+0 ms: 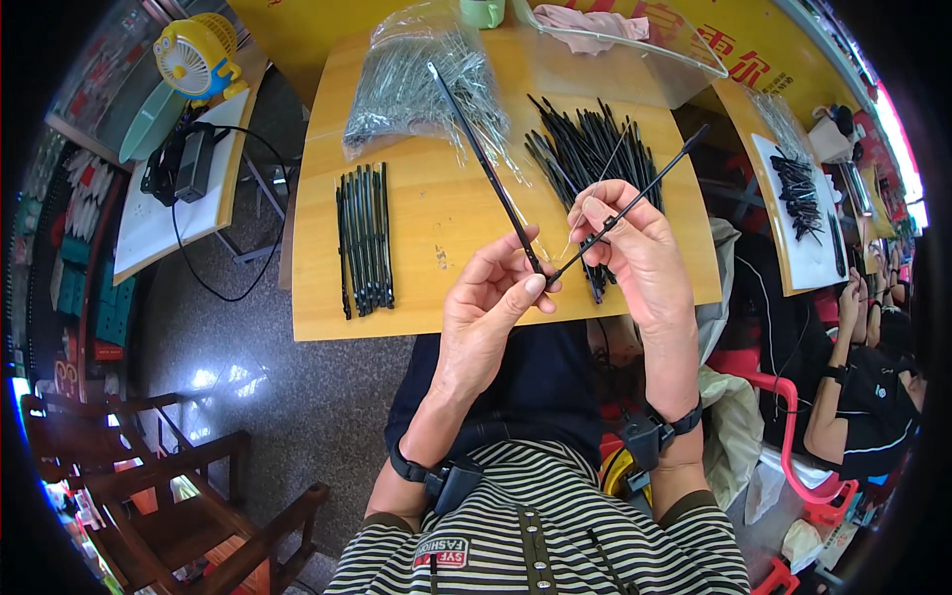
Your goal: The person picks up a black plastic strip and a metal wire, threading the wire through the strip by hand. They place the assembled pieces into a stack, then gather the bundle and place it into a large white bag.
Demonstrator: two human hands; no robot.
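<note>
My left hand (486, 307) is closed, thumb and fingers pinching the lower end of a long, flat black rod (471, 129) that slants up and left. Between the fingers of my right hand (643, 263) is a thinner black rod (656, 178) with a thickened tip, slanting up and right. The lower ends of both rods meet at my left fingertips; whether they are joined I cannot tell. A thin silvery wire (569, 238) shows between my hands. Behind them lies a loose pile of black rods (595, 134); a neat row of black rods (367, 238) lies to the left.
A clear plastic bag of silvery wires (421, 79) covers the back of the wooden table (426, 213). Behind the pile stand a clear plastic bin (635, 74) and a pink cloth (585, 28). A side table at left carries a yellow fan (198, 59). Another person's arm (838, 347) is at right.
</note>
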